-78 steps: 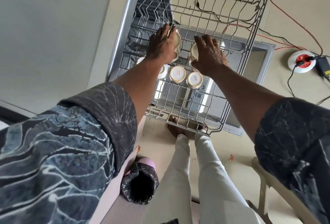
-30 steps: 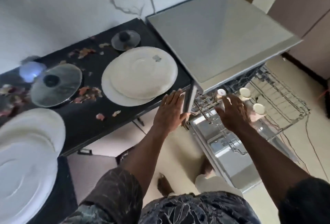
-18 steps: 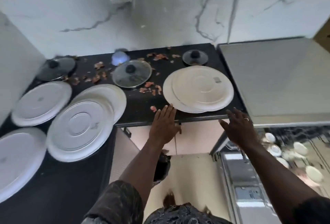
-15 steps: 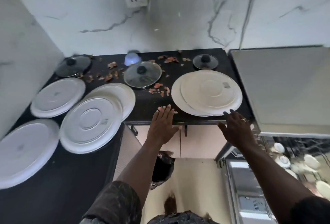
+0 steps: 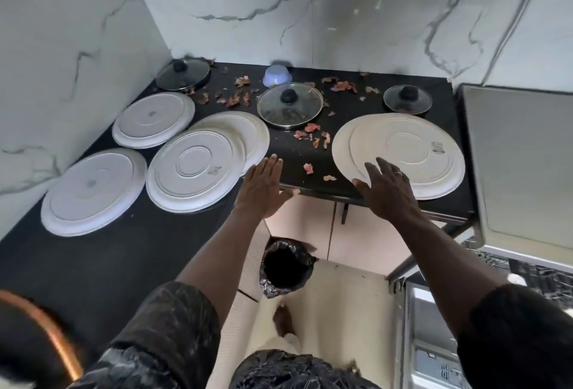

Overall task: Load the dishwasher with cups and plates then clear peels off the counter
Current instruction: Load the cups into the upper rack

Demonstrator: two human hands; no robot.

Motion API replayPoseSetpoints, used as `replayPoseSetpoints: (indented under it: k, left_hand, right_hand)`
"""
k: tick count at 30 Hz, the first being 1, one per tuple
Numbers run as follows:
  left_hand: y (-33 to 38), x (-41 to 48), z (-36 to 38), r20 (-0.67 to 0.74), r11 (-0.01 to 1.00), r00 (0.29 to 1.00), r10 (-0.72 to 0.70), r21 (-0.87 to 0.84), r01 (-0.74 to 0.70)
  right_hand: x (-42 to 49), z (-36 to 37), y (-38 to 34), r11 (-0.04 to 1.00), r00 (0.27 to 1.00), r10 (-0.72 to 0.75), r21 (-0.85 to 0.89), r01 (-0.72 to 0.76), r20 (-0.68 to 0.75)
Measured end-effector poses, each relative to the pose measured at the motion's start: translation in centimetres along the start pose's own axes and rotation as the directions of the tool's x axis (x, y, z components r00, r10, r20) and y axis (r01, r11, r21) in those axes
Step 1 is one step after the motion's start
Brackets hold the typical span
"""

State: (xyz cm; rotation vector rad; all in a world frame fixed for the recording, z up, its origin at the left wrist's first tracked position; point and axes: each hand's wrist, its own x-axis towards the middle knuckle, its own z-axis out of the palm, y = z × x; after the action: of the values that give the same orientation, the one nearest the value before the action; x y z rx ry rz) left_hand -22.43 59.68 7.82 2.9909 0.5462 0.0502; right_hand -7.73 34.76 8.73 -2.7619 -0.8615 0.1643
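And the view has swung away from the dishwasher [image 5: 521,171]. A couple of seconds back both hands were down in the rack setting cups, and now they are up at the counter [image 5: 288,153]. That reads as the cup stage wrapping up and the plates coming next.

The right hand [image 5: 387,193] has travelled furthest: it was short of the counter's edge a moment ago and now sits over the near left rim of the right-hand plates [image 5: 412,153], two of them stacked face down. Its fingers are spread and empty; whether they actually touch the rim, I can't tell.

The left hand [image 5: 263,190] is flat with the thumb out, also empty, at the counter's front edge. It lies just beside the middle plates [image 5: 192,168] and between the two stacks.

No plate has been lifted yet. The peels [image 5: 313,137] are scattered between the stacks and back towards the wall, untouched, and the bin [image 5: 285,267] is on the floor below the hands
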Motion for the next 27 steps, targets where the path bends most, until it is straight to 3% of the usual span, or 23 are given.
replayPoseSetpoints:
  k: [27]
  left_hand:
    - [-10.3,23.5,0.0,0.039,0.974,0.974,0.225,0.006,-0.226]
  right_hand:
    - [17.8,2.0,-3.9,0.968,0.968,0.249,0.022,-0.249,-0.016]
